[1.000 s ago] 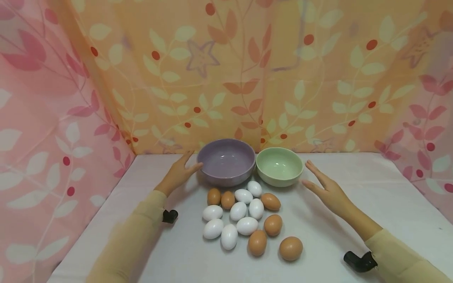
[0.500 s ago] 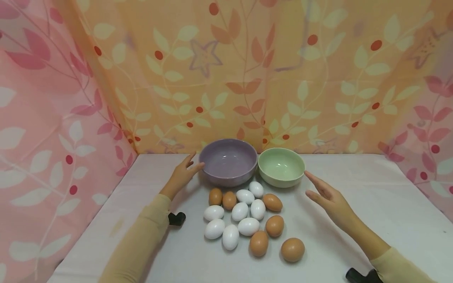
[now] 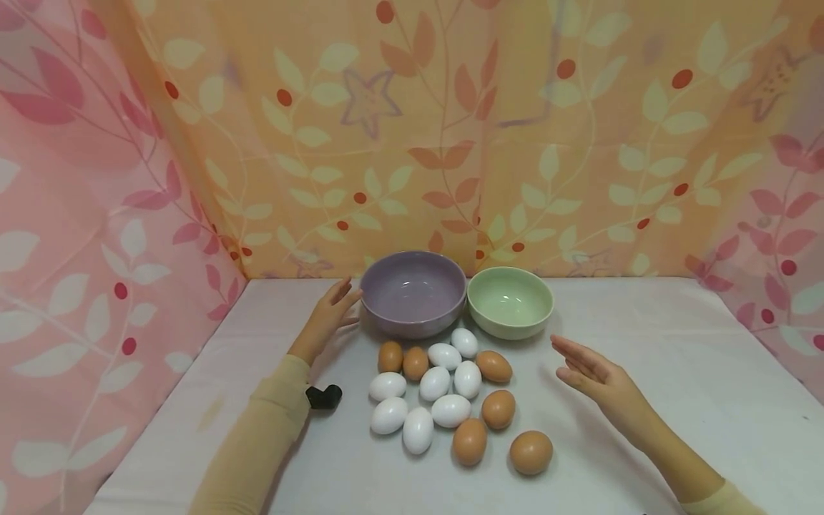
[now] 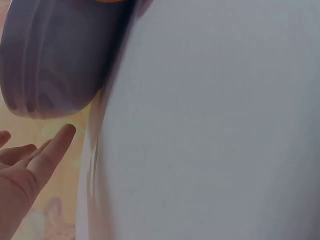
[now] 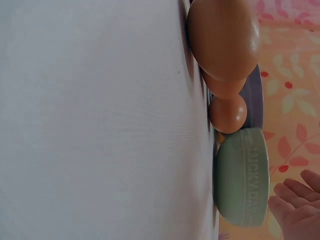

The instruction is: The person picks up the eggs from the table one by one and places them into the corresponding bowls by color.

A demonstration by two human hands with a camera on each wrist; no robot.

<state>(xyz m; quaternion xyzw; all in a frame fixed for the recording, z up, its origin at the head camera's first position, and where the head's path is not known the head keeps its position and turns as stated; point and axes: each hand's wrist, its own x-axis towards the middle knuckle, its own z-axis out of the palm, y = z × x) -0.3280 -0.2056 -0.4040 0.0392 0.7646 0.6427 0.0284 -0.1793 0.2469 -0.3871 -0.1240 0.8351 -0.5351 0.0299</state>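
Note:
Beside the left wall of a purple bowl (image 3: 412, 329) is my left hand (image 3: 327, 322), its fingers extended and holding nothing; in the left wrist view a small gap separates the fingertips from the bowl (image 4: 60, 65). A smaller green bowl (image 3: 511, 330) stands against the purple one on the right. My right hand (image 3: 605, 379) hovers to the right of it with straight fingers, apart from the bowl. In front of both bowls lie several white eggs (image 3: 418, 430) and several brown eggs (image 3: 531, 452) in a loose cluster. Both bowls' insides show no contents.
A white cloth (image 3: 309, 465) covers the table. A patterned orange curtain (image 3: 412, 143) hangs right behind the bowls, with pink curtain (image 3: 77, 250) along the left side. A black mount (image 3: 325, 397) sticks out from the left sleeve.
My right hand has drawn back from beside the green bowl, toward me and lower. My left hand has turned slightly beside the purple bowl. Bowls and eggs stay in place.

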